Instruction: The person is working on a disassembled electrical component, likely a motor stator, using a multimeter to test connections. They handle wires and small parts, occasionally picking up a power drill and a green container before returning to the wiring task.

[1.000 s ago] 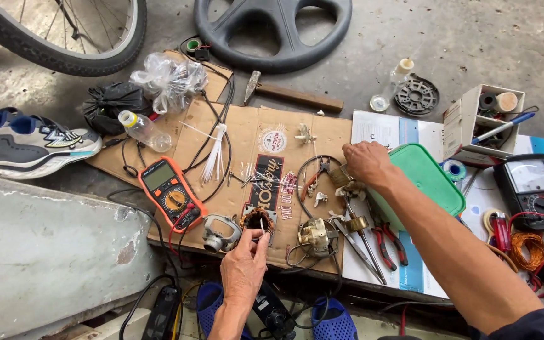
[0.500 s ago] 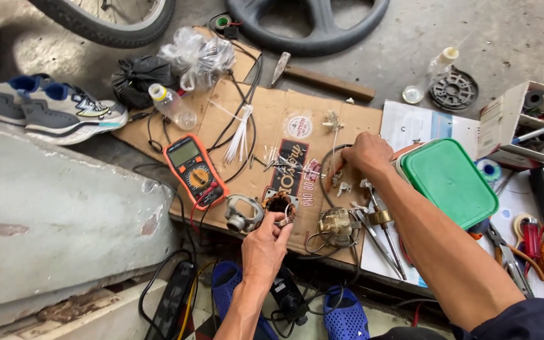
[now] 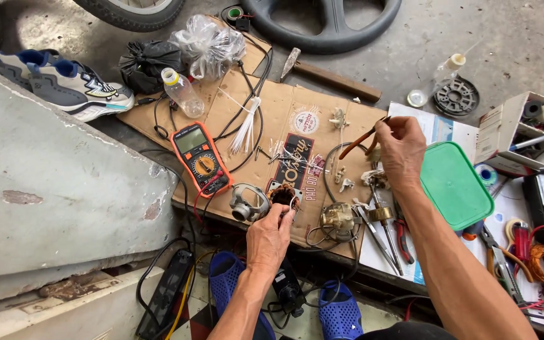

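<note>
Our left hand point(image 3: 271, 236) grips the copper-wound motor core point(image 3: 283, 196) on the cardboard point(image 3: 297, 101), while our right hand point(image 3: 401, 151) pinches an orange-handled tool point(image 3: 359, 142).

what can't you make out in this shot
- Small wound motor part, head view: left hand covers its near side.
- Brown strip: its end is hidden in the right hand.
- Wheel and tyre: cut by the top edge.
- Orange multimeter: screen too small.
</note>
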